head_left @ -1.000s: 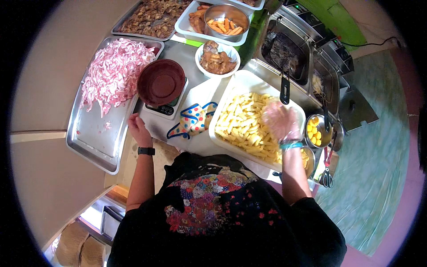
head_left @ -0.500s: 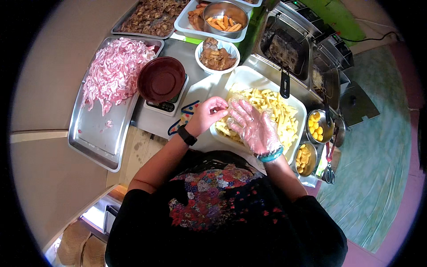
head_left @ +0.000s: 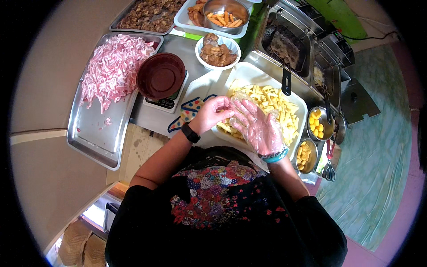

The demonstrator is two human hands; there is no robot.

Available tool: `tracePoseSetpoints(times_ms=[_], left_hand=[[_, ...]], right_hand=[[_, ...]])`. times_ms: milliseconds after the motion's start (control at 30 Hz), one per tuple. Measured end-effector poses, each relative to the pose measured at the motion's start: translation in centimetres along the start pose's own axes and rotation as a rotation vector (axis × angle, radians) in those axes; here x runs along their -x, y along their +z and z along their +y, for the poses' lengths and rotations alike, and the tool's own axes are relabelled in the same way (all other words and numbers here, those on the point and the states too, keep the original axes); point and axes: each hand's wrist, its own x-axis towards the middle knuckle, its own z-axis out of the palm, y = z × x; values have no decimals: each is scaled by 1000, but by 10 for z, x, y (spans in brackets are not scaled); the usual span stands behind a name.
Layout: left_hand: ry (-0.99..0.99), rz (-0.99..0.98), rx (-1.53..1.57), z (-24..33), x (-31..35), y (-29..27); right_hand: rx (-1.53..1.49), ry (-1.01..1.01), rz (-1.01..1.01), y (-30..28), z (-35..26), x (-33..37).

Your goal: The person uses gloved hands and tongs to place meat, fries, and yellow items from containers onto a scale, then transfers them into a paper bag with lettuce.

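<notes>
My right hand [head_left: 253, 122] wears a clear disposable plastic glove [head_left: 269, 138], with a teal bracelet [head_left: 275, 156] at the wrist. Its fingers are stretched out and spread above a white tub [head_left: 242, 71] of pale cut fries [head_left: 284, 109]. Bare and wearing a black wristband [head_left: 190, 132], my left hand [head_left: 210, 116] pinches the glove near the right fingertips. Just left of that hand lies a cloth with coloured dots [head_left: 189, 111]. A brown bowl [head_left: 160, 76] rests on a white kitchen scale [head_left: 162, 104] farther left.
A metal tray [head_left: 98, 138] with sliced pinkish meat [head_left: 113, 66] lies left. Behind are a white bowl of brown cooked meat [head_left: 217, 55] and a metal bowl of orange sticks [head_left: 224, 20]. Deep fryers [head_left: 284, 46], small bowls of yellow pieces [head_left: 306, 155] and scissors [head_left: 329, 172] occupy the right.
Both hands have shifted slightly right within the picture, still together over the tub. The left fingers stay pinched at the glove. The whole view has moved slightly.
</notes>
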Motion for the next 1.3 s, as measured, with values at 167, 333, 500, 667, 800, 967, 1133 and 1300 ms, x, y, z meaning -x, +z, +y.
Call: tracePoseSetpoints(times_ms=[167,333,500,667,800,967,1133,1300], left_hand=[[42,126,62,-3,1,-12],[137,77,18,4,2,-13],[387,-41,-320,25,2,0],[196,40,-235,17,3,-14],[240,93,-268,27,6,-16],[492,-105,-578,49,13,3],[431,-227,-605,39,13,-6],[429,-125,-664,41,16,6]], right_hand=[[179,123,-18,5,-14,6],[328,151,-29,7,-28,13],[462,95,-150,4,-19,8],[501,153,-179,-1,-24,13],[541,130,-196,-4,-34,15],[1021,180,-171,2,-34,8],[1191,181,-180,7,-30,7],[1260,178,-132,2,-27,12]])
